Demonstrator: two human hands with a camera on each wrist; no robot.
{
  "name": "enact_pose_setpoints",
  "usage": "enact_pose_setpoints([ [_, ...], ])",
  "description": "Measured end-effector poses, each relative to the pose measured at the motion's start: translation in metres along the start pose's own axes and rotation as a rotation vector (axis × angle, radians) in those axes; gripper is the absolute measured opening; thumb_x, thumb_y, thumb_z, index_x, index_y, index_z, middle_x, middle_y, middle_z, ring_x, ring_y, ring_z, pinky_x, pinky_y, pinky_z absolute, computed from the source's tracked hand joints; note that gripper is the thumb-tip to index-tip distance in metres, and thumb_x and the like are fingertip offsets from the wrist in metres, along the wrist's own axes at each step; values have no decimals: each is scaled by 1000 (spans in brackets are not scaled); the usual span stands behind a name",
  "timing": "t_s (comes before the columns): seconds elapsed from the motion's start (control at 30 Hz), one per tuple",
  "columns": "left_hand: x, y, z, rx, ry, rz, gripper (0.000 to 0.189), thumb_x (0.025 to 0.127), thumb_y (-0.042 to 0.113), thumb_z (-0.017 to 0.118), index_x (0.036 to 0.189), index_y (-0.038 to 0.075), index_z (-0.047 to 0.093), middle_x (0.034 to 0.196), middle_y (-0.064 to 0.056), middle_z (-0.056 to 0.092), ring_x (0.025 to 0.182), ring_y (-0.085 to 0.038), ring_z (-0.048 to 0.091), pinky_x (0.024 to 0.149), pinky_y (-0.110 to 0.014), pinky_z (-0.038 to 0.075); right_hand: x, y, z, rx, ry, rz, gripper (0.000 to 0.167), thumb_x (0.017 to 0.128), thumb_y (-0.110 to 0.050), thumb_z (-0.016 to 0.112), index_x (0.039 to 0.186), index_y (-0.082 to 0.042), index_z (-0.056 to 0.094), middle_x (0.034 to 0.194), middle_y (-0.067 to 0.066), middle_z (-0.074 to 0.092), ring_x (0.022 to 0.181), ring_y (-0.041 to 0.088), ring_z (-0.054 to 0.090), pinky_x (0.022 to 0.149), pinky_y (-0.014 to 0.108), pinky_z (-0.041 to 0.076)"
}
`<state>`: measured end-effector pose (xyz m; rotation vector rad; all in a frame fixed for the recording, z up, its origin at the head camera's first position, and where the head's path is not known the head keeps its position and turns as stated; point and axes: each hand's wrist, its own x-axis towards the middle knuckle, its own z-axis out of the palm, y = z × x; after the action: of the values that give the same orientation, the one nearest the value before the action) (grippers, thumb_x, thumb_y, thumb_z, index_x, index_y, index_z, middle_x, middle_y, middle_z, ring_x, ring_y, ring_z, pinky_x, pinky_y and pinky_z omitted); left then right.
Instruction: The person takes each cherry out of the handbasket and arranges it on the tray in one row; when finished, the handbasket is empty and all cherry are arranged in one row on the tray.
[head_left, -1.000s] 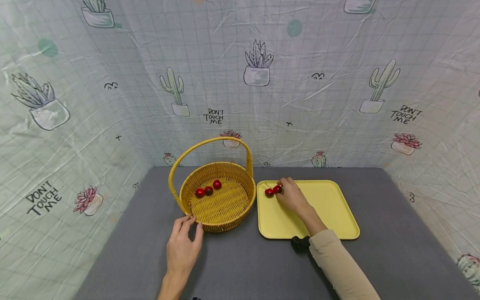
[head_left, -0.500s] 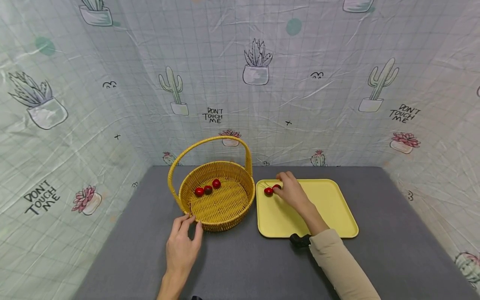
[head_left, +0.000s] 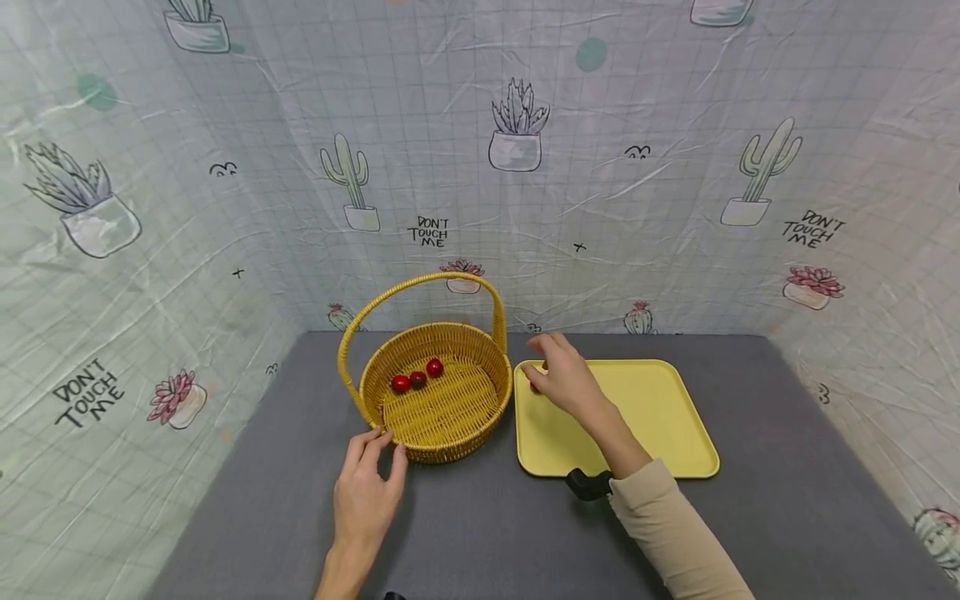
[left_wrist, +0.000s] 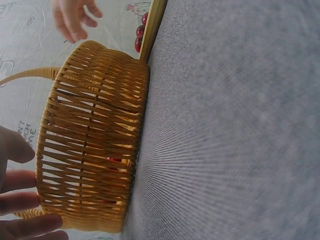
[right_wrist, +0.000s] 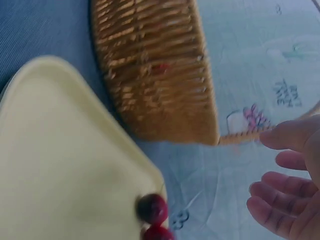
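Observation:
A round yellow wicker basket (head_left: pixel 442 417) with a tall handle holds three red cherries (head_left: pixel 417 380). My left hand (head_left: pixel 367 492) rests its fingertips on the near left rim, fingers loosely spread in the left wrist view. Over the far left corner of the yellow tray (head_left: pixel 637 417), my right hand (head_left: pixel 566 379) hovers with fingers apart and nothing between them in the right wrist view. Below it, cherries (right_wrist: pixel 152 209) lie at the tray's corner, mostly hidden by the hand in the head view. The left wrist view shows them (left_wrist: pixel 140 31) in a row beside the tray edge.
Tray and basket stand side by side on a grey tabletop (head_left: pixel 480 533), with a narrow gap between. The basket's arched handle (head_left: pixel 420 283) rises above its rim. A printed cactus curtain (head_left: pixel 600 208) closes off the back and sides. A black device (head_left: pixel 587 484) sits at my right wrist.
My right hand has come up off the cherries and shifted left toward the basket, its fingers spreading. My left hand has stayed at the basket rim.

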<state>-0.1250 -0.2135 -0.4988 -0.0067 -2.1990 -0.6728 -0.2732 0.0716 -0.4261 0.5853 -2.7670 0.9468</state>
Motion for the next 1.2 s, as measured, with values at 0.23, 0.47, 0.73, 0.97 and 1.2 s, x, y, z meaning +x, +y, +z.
enact_pose_setpoints([
  [0.23,-1,1,0,2,-10,0,21,85,9,76,102,-3,75,106,-16,66,93,-33,71,69,-44,61,6,-22,9,14,4,-78,39,96,-24,68,128,-4,61,124,13,60,98,27,65,84,40,59],
  [0.47,-1,1,0,-5,-11,-2,22,85,9,76,103,-4,75,107,-17,66,94,-33,71,69,-45,61,20,-40,29,21,-31,-126,39,96,-25,68,128,-5,61,124,13,61,94,23,61,82,39,56],
  [0.73,-1,0,0,-9,-1,8,21,84,7,77,102,-4,75,106,-17,66,95,-32,71,71,-44,61,37,-55,54,32,-120,-128,37,96,-25,67,129,-8,61,127,13,58,95,22,62,82,39,55],
  [0.97,-1,1,1,-8,11,19,22,82,5,79,102,-4,75,106,-17,67,95,-31,71,70,-42,60,47,-57,75,35,-179,-115,42,96,-24,68,133,-6,58,131,14,56,107,27,64,89,44,56],
  [1.2,-1,0,1,-7,12,31,22,82,4,79,102,-3,75,107,-16,66,96,-30,71,71,-41,59,56,-60,90,13,-211,-90,44,95,-24,68,135,-7,57,132,13,55,106,26,65,88,42,56],
])
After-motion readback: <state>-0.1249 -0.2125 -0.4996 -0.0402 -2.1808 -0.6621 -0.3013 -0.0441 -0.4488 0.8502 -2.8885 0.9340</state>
